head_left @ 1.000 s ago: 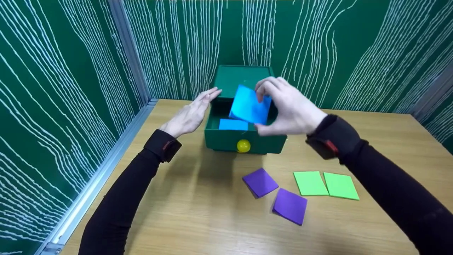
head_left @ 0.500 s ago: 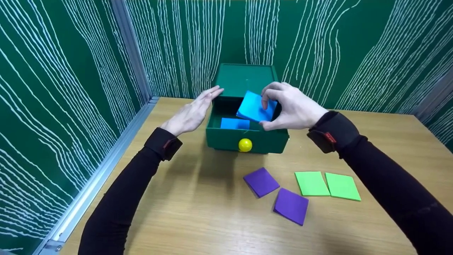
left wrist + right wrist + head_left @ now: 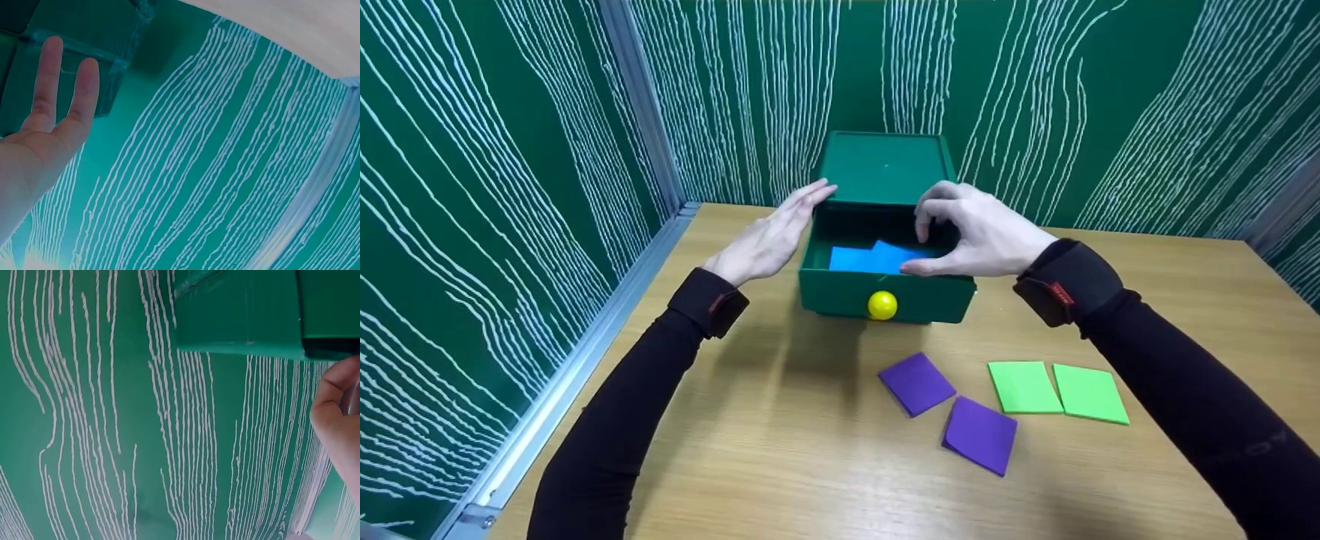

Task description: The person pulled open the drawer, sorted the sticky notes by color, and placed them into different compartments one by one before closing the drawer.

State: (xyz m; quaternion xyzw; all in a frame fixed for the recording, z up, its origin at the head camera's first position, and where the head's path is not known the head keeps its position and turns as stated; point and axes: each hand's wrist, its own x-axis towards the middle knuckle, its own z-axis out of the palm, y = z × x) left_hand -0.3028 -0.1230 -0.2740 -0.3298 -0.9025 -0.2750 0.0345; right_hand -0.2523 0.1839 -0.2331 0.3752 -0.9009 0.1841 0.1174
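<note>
A green box (image 3: 885,169) stands on the table with its drawer (image 3: 840,289) pulled out, a yellow ball knob (image 3: 883,305) on the front. Inside the drawer lie two blue sticky note pads (image 3: 851,259), side by side and partly overlapping. My right hand (image 3: 982,229) hovers over the drawer's right side, thumb and fingers apart with nothing between them. The thumb covers part of the right-hand pad; contact cannot be told. My left hand (image 3: 769,240) has straight fingers at the box's left edge, by the drawer opening; the left wrist view shows two extended fingers (image 3: 84,93) in front of the box.
Two purple sticky note pads (image 3: 981,435) lie in front of the drawer on the wooden table (image 3: 780,465). Two green pads (image 3: 1025,388) lie to their right, side by side. Green walls with white lines (image 3: 720,97) and a metal frame post (image 3: 641,105) bound the table.
The blue pad my right hand held over the drawer has come down into it, beside the other blue pad, and the fingers have let go. My left hand stays at the box's left edge.
</note>
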